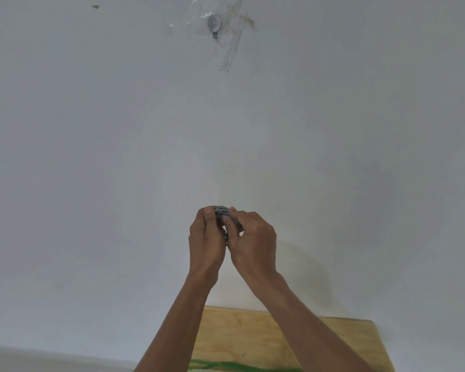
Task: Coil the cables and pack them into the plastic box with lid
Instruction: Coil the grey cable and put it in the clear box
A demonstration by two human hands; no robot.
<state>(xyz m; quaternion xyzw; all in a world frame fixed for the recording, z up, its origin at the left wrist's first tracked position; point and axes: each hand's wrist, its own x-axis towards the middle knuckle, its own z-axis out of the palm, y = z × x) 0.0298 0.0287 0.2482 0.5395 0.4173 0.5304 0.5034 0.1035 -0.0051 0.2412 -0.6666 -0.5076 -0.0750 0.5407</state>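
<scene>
Both hands are raised in front of a white wall, pressed close together around a small dark coiled cable [222, 214]. My left hand [206, 238] wraps its fingers around the left side of the coil. My right hand [253, 237] pinches the coil's right side, with a dark strand running under its fingers. Most of the cable is hidden between the palms. The plastic box and its lid are out of view.
A wooden board [253, 336] lies below my forearms, with something green [226, 366] at its near edge. A metal hook [214, 24] under clear tape sticks to the white wall [91, 157] high up.
</scene>
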